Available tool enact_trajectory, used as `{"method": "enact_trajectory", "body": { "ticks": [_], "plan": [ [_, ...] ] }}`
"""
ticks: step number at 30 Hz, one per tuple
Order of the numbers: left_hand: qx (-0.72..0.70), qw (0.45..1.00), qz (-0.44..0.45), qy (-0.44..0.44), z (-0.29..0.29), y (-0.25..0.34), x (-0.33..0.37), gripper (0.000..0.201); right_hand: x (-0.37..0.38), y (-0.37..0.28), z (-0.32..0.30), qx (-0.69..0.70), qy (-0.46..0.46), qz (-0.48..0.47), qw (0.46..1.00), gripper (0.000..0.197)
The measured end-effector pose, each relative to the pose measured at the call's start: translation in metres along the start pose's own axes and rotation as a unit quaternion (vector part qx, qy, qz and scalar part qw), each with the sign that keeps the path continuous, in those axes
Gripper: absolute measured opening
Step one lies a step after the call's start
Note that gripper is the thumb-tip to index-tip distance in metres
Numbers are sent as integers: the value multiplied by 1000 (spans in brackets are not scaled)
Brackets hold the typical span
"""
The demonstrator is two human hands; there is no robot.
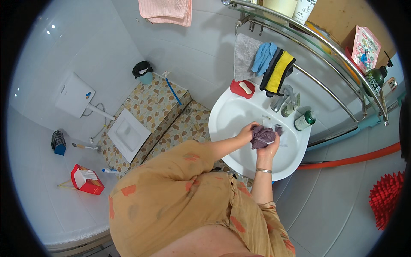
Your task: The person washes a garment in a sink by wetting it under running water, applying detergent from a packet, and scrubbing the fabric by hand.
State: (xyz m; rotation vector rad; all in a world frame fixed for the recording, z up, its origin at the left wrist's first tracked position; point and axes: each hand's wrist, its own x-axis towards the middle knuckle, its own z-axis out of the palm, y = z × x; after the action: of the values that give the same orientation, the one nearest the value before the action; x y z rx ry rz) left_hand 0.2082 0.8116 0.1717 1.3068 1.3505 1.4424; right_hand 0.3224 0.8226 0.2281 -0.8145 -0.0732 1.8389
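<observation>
A bunched, wet-looking purple cloth is held between my two hands over the white washbasin. My left hand has its fingers closed on the cloth's left side. From the right and below, my right hand grips the same cloth, a bracelet on that wrist. Just beyond the cloth stands the grey faucet, with what looks like water at its front. Folds of the cloth hide some of my fingertips.
On the basin's rim sit a red soap dish with white soap and a green bottle. Cloths, one yellow and black, hang from a metal rack above. A squat toilet lies to the left, near a small bin.
</observation>
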Motion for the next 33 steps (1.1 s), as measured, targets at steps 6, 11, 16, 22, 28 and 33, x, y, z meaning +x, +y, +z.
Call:
{"method": "enact_trajectory", "body": {
  "ticks": [6,11,16,22,28,33],
  "plan": [
    [-568,731,-286,-247,-27,53,-43,64,14,-18,-22,21,-14,-71,997,36],
    [-159,979,-86,-91,4,72,-42,70,30,6,-38,-90,18,-126,988,33],
    [22,995,94,-19,16,78,-52,83,23,6,-46,27,-119,4,993,46],
    [-215,971,-60,-83,0,69,-82,97,4,4,-11,-200,154,-253,934,40],
    [-351,901,-245,76,31,59,-43,74,-11,3,-14,-60,43,-239,968,28],
    [-497,765,-409,22,10,83,-17,36,0,-7,-39,71,0,-153,986,29]
  ]
}}
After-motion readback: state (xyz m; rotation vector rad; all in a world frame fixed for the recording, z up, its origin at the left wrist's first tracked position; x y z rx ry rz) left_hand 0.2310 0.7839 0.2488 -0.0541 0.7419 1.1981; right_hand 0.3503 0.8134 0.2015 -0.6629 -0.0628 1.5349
